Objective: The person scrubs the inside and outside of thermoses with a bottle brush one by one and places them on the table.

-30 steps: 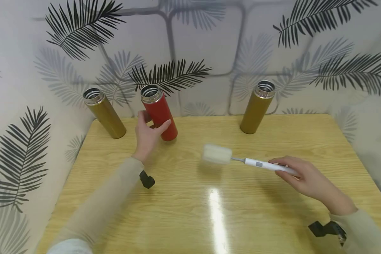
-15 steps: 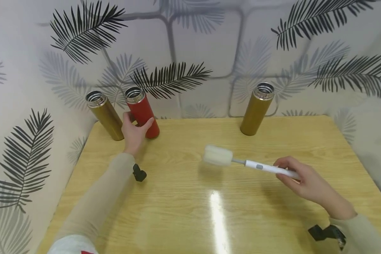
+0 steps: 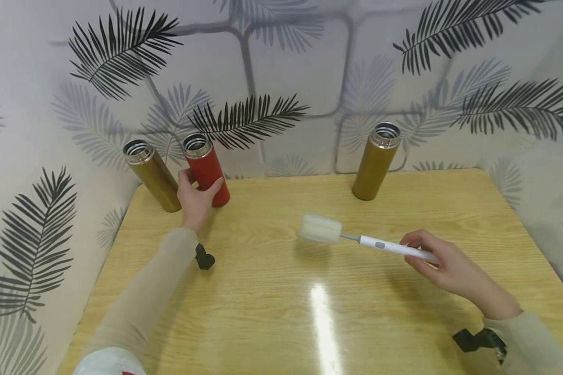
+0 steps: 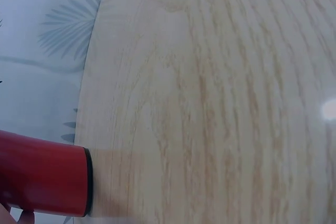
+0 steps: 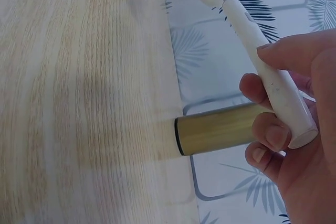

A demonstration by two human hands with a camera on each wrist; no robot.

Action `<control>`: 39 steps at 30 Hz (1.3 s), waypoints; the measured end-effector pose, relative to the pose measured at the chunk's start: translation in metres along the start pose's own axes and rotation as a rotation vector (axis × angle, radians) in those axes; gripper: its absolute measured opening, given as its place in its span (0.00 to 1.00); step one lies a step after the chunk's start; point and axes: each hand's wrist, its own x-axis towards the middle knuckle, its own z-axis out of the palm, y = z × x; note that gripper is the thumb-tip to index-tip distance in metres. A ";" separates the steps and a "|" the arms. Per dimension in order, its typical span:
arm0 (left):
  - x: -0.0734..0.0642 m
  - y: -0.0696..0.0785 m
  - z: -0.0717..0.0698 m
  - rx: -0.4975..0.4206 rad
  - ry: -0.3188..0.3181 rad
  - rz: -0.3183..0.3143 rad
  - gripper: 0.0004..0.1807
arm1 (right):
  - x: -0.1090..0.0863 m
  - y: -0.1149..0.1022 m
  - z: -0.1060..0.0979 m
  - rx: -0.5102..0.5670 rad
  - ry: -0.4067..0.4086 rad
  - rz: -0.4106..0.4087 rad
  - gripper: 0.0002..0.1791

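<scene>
At the back left of the table, my left hand (image 3: 196,203) grips a red thermos bottle (image 3: 209,169) around its lower body, thumb on the near side. The bottle stands upright with its mouth uncovered. Close on its left is a gold thermos bottle (image 3: 156,179), also lidless. My right hand (image 3: 445,265) holds a bottle brush by its white handle (image 3: 394,247). The brush's pale sponge head (image 3: 320,228) points left above the middle of the table. In the right wrist view, fingers and thumb wrap the white handle (image 5: 262,61).
A second gold thermos bottle (image 3: 377,161) stands lidless at the back right. The wooden table (image 3: 262,312) ends at a wall (image 3: 300,67) with a leaf pattern, close behind the bottles.
My left hand has moved the red thermos bottle leftward, close beside the left gold one. The right hand with the bottle brush has stayed nearly in place.
</scene>
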 end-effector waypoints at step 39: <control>-0.109 0.036 0.031 -0.061 -0.176 0.456 0.28 | -0.007 -0.017 -0.065 0.158 0.235 0.117 0.20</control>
